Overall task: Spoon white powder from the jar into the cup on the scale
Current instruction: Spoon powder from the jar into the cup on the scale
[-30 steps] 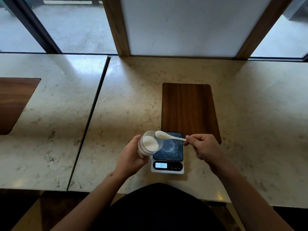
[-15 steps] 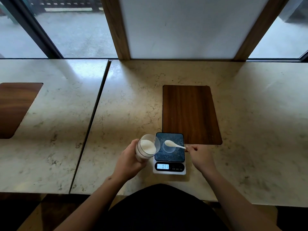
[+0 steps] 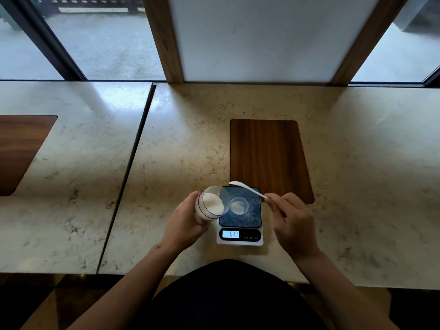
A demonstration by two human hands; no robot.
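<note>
My left hand (image 3: 184, 221) grips a clear jar (image 3: 212, 206) of white powder, tilted with its mouth toward the scale. A small clear cup (image 3: 239, 206) with some white powder stands on the dark platform of the digital scale (image 3: 240, 219), whose lit display reads 031. My right hand (image 3: 291, 219) pinches the handle of a white spoon (image 3: 246, 188). The spoon's bowl is raised above the far edge of the scale, beyond the cup.
A dark wooden inlay (image 3: 269, 158) lies in the marble counter (image 3: 185, 144) just behind the scale. A seam (image 3: 128, 172) splits the counter from a second slab on the left with another wooden inlay (image 3: 19, 151). Windows and a white panel stand behind.
The spoon went from over the jar mouth down to the cup, and is now lifted up and away past the scale's far edge. The jar stays tilted in my left hand.
</note>
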